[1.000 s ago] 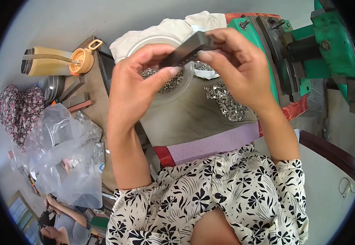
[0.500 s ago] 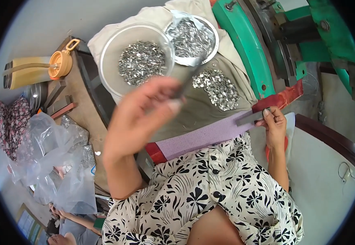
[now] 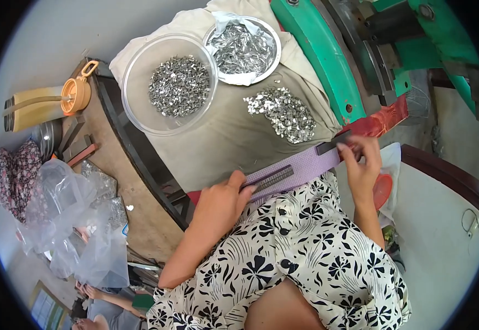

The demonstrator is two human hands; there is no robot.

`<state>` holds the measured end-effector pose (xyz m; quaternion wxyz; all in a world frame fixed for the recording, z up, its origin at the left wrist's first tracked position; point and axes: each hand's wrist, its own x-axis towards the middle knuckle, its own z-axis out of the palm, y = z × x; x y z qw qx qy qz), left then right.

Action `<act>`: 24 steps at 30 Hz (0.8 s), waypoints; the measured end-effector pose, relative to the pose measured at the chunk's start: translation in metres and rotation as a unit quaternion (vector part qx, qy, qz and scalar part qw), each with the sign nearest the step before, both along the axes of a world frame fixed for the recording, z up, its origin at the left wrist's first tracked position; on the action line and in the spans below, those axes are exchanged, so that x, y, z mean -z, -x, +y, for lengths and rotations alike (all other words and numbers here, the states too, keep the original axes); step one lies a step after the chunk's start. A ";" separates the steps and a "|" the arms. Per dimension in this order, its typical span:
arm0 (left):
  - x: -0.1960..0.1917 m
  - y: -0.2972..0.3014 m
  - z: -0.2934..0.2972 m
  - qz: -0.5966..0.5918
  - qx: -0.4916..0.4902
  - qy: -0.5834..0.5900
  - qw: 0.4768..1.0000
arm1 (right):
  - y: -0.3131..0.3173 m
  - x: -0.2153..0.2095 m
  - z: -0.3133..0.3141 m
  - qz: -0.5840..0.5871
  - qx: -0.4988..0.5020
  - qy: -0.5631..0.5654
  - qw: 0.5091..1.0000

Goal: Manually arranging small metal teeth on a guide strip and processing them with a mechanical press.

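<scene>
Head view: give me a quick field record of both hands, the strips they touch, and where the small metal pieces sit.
left hand: on a dark slotted metal strip lying on the purple pad
right hand: pinching a second dark metal strip at the pad's right end
clear plastic bowl: holds small metal pieces
steel bowl: shiny pieces on a plastic liner
loose pile of pieces: on the grey cloth
green machine: behind the cloth

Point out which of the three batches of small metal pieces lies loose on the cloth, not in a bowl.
The loose pile nearest the green machine; the other two batches sit in the clear bowl and the foil-lined metal bowl.
</scene>
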<state>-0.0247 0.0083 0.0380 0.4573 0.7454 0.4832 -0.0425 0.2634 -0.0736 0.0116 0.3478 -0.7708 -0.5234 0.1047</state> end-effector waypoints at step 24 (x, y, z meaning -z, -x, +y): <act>0.021 0.009 0.014 -0.061 0.006 -0.202 0.977 | 0.059 -0.034 0.114 -0.067 -0.395 0.079 0.913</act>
